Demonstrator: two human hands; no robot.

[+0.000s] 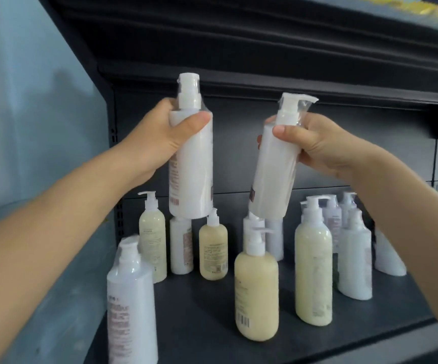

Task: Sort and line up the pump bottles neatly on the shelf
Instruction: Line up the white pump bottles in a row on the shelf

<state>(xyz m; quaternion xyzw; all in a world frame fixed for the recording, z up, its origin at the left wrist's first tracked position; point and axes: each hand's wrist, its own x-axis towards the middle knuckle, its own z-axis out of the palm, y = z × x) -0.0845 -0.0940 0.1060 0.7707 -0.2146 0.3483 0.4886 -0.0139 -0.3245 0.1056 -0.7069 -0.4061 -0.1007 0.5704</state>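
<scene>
Left hand (160, 137) curls around a white pump bottle (194, 166) at its shoulder; the bottle is upright and lifted off the shelf (199, 311). Right hand (317, 145) grips a second white bottle (273, 174) near the neck, tilted with its base toward the left hand. Clear film covers both pumps. Below the hands, four cream-filled bottles stand scattered, the nearest (256, 295) under the right-hand bottle, with opaque white ones between and behind. Label text is too blurred to read (a barcode shows on the nearest cream one). The shelf is dark grey metal. A pale blue wall (29, 127) lies beyond the left arm.
</scene>
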